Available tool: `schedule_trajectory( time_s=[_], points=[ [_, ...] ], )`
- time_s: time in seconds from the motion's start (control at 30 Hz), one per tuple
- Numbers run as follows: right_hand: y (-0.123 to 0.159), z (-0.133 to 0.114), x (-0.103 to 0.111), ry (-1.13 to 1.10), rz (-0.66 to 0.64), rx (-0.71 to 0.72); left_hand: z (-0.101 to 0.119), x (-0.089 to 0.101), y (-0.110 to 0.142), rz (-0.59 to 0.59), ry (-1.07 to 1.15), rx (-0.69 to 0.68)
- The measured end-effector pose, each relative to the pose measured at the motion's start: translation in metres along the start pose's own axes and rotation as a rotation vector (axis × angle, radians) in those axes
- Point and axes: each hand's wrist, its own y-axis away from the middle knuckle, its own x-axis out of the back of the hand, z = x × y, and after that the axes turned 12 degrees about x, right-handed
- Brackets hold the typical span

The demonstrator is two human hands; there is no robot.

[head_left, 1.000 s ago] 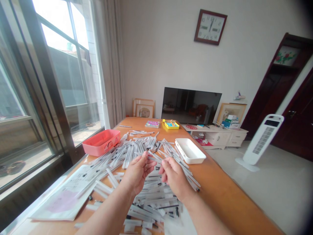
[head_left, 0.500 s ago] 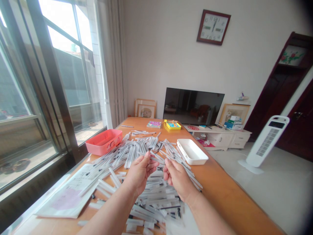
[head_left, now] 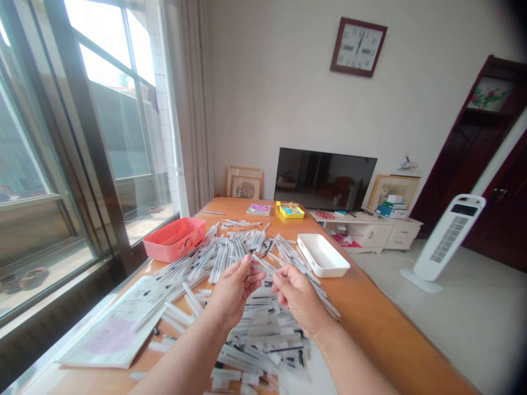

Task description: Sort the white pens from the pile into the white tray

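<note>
Orange-brown wood makes up the long table [head_left: 370,323] in front of you, its far end reaching toward a pale wall and a black television [head_left: 325,178] on a white cabinet [head_left: 368,236]. To your left is a large window [head_left: 119,120] with a grey curtain [head_left: 187,99]; to your right, a white tower fan [head_left: 447,238] stands on the glossy floor. A square wall clock [head_left: 358,46] hangs above.

Translucent pen barrels [head_left: 222,263] cover the middle of the table, between a coral-red plastic tray [head_left: 175,240] and a white tray [head_left: 324,257]. Just beyond your hands, many point away from you, long axes running toward the far end. On the left they slant from near left to far right, some lying over a printed sheet [head_left: 107,329]; on the right they slant the other way, alongside the white tray. Nearer you, short clear pen caps [head_left: 226,374] lie mostly crosswise.

Your left hand [head_left: 237,286] is above the pile, thumb raised, fingers loosely curled; a thin translucent piece shows by its fingertips, but you cannot tell whether they grip it. Your right hand [head_left: 297,291] has thumb and forefinger nearly meeting; whether anything is pinched there is too small to tell.
</note>
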Motion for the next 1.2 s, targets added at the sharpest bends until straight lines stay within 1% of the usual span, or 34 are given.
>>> schedule_trajectory(
  time_s=[0.17,0.27,0.33,0.4,0.5,0.6,0.73,0.8,0.87,0.97,1.03,1.1,1.2],
  points=[
    [0.0,0.001,0.0,0.024,-0.003,-0.076,0.0,0.0,0.0,0.001,-0.007,0.012],
    [0.0,0.002,0.0,0.055,-0.018,-0.029,0.0,0.001,-0.001,0.015,-0.019,0.015],
    [-0.001,0.003,0.0,0.051,0.002,-0.004,0.0,0.002,-0.001,0.028,-0.019,0.016],
    [-0.001,0.004,-0.001,0.036,0.025,-0.039,0.0,0.002,-0.001,0.029,-0.018,0.015],
    [-0.001,0.004,-0.001,0.035,0.006,-0.102,0.0,0.003,-0.001,0.023,-0.029,0.017],
    [-0.001,0.007,0.0,0.063,-0.024,-0.044,-0.001,0.004,-0.002,0.038,-0.04,0.018],
    [-0.002,0.012,-0.001,0.142,-0.003,0.045,-0.001,0.005,-0.003,0.07,-0.042,0.016],
    [-0.003,0.015,-0.001,0.192,0.008,0.064,0.0,0.004,-0.001,0.071,-0.051,0.016],
    [-0.003,0.016,-0.001,0.209,0.011,0.047,0.001,0.002,0.001,0.03,-0.063,0.016],
    [-0.005,0.017,0.0,0.21,0.008,0.024,0.0,-0.002,0.006,-0.096,-0.076,0.016],
    [-0.005,0.017,0.0,0.204,0.001,0.029,-0.001,-0.004,0.007,-0.144,-0.086,0.025],
    [-0.004,0.016,-0.001,0.209,-0.013,0.046,-0.002,-0.002,0.005,-0.114,-0.094,0.034],
    [-0.002,0.015,-0.001,0.286,-0.032,0.117,-0.001,0.003,0.0,0.002,-0.086,0.024]
  ],
)
